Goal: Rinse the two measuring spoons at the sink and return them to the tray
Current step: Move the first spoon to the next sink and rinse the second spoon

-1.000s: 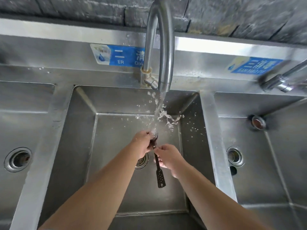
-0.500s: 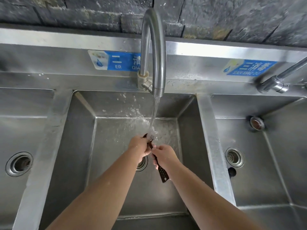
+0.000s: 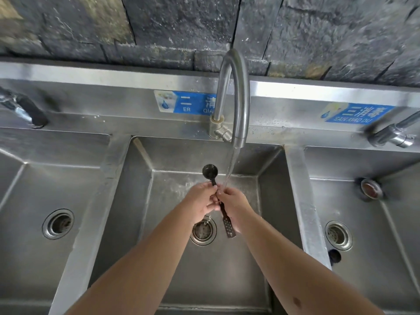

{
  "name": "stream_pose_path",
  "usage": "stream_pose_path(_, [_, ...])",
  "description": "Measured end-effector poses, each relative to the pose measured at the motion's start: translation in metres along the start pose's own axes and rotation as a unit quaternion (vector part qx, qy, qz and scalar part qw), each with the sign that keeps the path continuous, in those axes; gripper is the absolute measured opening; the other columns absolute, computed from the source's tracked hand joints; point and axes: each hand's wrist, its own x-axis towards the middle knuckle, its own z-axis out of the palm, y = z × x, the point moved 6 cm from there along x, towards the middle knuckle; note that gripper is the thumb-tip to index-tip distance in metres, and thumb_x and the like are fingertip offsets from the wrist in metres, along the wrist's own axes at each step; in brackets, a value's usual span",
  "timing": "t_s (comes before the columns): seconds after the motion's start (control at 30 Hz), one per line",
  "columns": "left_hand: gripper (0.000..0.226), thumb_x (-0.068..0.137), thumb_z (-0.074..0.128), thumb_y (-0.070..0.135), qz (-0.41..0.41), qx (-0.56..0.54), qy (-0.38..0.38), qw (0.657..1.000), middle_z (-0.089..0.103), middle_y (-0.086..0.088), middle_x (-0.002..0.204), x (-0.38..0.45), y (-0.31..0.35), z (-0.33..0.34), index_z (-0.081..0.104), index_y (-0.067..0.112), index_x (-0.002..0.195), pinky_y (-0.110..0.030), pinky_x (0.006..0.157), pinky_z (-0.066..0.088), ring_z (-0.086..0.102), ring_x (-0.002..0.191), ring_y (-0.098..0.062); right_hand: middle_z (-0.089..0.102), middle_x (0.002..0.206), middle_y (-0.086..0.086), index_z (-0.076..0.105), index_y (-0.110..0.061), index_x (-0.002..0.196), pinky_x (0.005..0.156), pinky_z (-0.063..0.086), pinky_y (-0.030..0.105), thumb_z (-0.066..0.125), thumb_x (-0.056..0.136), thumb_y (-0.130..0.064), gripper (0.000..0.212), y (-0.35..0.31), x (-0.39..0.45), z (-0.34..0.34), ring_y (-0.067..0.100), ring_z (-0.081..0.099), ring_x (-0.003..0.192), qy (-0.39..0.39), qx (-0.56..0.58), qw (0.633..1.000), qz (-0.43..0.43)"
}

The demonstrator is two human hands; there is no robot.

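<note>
The left hand (image 3: pixel 201 201) pinches the neck of the black measuring spoon (image 3: pixel 210 172), whose bowl has now come out of the stream (image 3: pixel 230 169) and stands beside it. The water falls instead on the fingers of the right hand (image 3: pixel 236 204), closed around the handle. I see one spoon only; no tray shows.

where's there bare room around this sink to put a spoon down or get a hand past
Bare patches: the left basin floor around its drain, the right basin floor beyond its drain, and the middle basin's near floor between the forearms. Crowded: under the faucet, where the left hand and right hand grip the measuring spoon beside the stream.
</note>
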Motion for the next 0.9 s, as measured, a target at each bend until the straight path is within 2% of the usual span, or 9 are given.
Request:
stream_pose_path(0.1, [0.016,0.095,0.052,0.006,0.029,-0.004,0.005,1.0,0.066,-0.01,0.087,-0.001,0.017,-0.001,0.067,0.008,0.101,-0.032,0.062,0.055,0.059,0.07,-0.019,0.074,0.087,0.013,0.073,-0.011,0.09,0.092,0.054,0.054,0.062,0.094,-0.018,0.014,-0.018,0.009,0.003,0.034,0.07,0.09,-0.017,0.021,1.0,0.003])
stream_pose_path(0.17, [0.016,0.096,0.053,0.007,0.047,-0.011,0.016,0.999,0.068,-0.01,0.093,0.0,0.03,-0.002,0.067,0.013,0.098,-0.032,0.065,0.056,0.062,0.076,-0.02,0.075,0.095,0.015,0.073,-0.011,0.094,0.093,0.054,0.049,0.063,0.093,-0.023,0.016,-0.031,0.015,0.006,0.031,0.07,0.09,-0.029,0.023,0.999,0.005])
stream_pose_path(0.27, [0.018,0.096,0.053,0.009,0.072,-0.039,0.028,0.996,0.067,-0.009,0.091,0.002,0.053,-0.007,0.069,0.019,0.098,-0.029,0.062,0.052,0.061,0.073,-0.017,0.075,0.09,0.011,0.073,-0.013,0.097,0.069,0.055,0.033,0.061,0.094,-0.019,0.014,-0.051,0.021,0.016,0.016,0.068,0.067,-0.047,0.06,0.997,0.004])
stream_pose_path(0.33, [0.02,0.096,0.053,0.008,0.086,-0.06,0.034,0.994,0.066,-0.007,0.087,0.003,0.068,-0.013,0.07,0.02,0.099,-0.027,0.057,0.05,0.057,0.066,-0.014,0.073,0.087,0.013,0.07,-0.005,0.106,0.06,0.048,0.029,0.058,0.095,-0.01,0.017,-0.064,0.023,0.025,0.015,0.064,0.061,-0.071,0.099,0.993,0.0])
stream_pose_path(0.5, [0.022,0.095,0.055,0.006,0.116,-0.064,0.034,0.991,0.069,-0.008,0.089,0.0,0.089,-0.018,0.07,0.022,0.098,-0.032,0.066,0.047,0.056,0.067,-0.015,0.071,0.083,0.015,0.066,0.005,0.109,0.052,0.052,0.025,0.055,0.094,0.003,0.019,-0.085,0.019,0.032,0.016,0.066,0.059,-0.12,0.186,0.975,-0.001])
stream_pose_path(0.6, [0.022,0.095,0.054,0.006,0.11,-0.078,0.017,0.991,0.071,-0.003,0.08,-0.004,0.08,-0.01,0.07,0.021,0.098,-0.03,0.063,0.044,0.056,0.061,-0.012,0.07,0.081,0.014,0.068,0.001,0.102,0.053,0.051,0.024,0.05,0.096,0.004,0.019,-0.084,0.005,0.025,0.015,0.064,0.057,-0.147,0.178,0.973,-0.008])
stream_pose_path(0.67, [0.02,0.095,0.053,0.006,0.104,-0.073,0.007,0.992,0.072,-0.003,0.077,-0.009,0.067,-0.005,0.069,0.017,0.099,-0.028,0.058,0.042,0.057,0.054,-0.01,0.068,0.084,0.014,0.065,0.004,0.109,0.057,0.048,0.025,0.046,0.097,0.004,0.023,-0.074,-0.009,0.016,0.015,0.061,0.061,-0.158,0.158,0.975,-0.008])
stream_pose_path(0.8, [0.014,0.096,0.051,0.004,0.085,-0.045,-0.05,0.994,0.066,-0.009,0.068,-0.019,0.032,0.007,0.065,0.004,0.098,-0.031,0.051,0.037,0.052,0.045,-0.014,0.06,0.098,0.027,0.059,0.013,0.117,0.063,0.041,0.03,0.046,0.095,0.009,0.026,-0.037,-0.036,-0.007,0.019,0.054,0.066,-0.107,0.151,0.983,-0.002])
stream_pose_path(0.9, [0.015,0.097,0.048,0.004,0.039,-0.031,-0.069,0.996,0.062,-0.012,0.066,-0.024,0.0,0.012,0.062,0.003,0.091,-0.031,0.052,0.038,0.052,0.05,-0.019,0.06,0.092,0.027,0.06,0.014,0.11,0.053,0.042,0.025,0.044,0.095,0.014,0.022,-0.008,-0.056,-0.019,0.017,0.053,0.059,-0.066,0.142,0.988,0.016])
